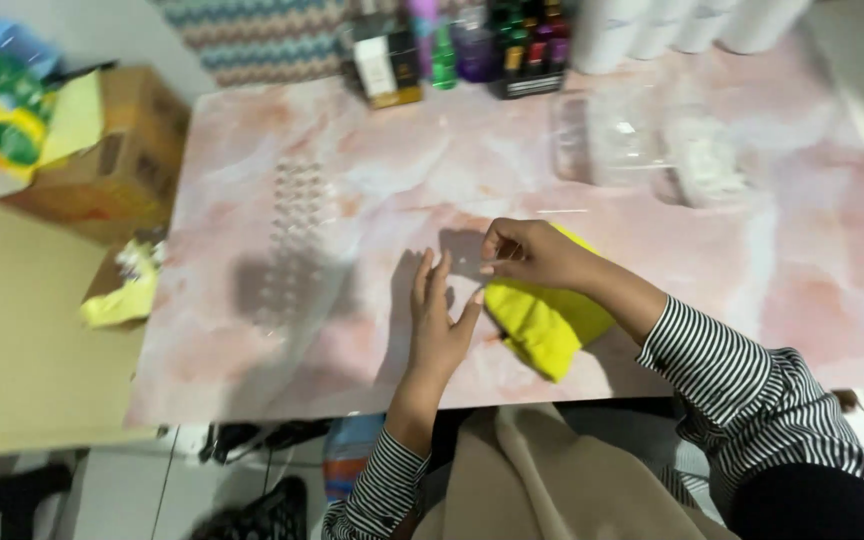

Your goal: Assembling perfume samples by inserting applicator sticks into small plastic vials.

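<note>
My left hand (pixel 439 318) stands on edge on the pink marbled table (pixel 752 260), fingers straight and slightly apart, holding nothing. Just to its right, my right hand (pixel 530 254) has its fingertips pinched on a small clear piece (pixel 467 266) that is faint and hard to make out; the left fingertips are close to it. Under my right wrist lies a folded yellow cloth (pixel 544 328). Both arms wear black-and-white striped sleeves.
A clear sheet with rows of small clear bumps (pixel 297 240) lies left of my hands. Clear plastic packaging (pixel 642 150) sits at the back right. Bottles and small boxes (pixel 452 50) line the far edge. A cardboard box (pixel 122 160) and crumpled yellow paper (pixel 124 292) are at the left.
</note>
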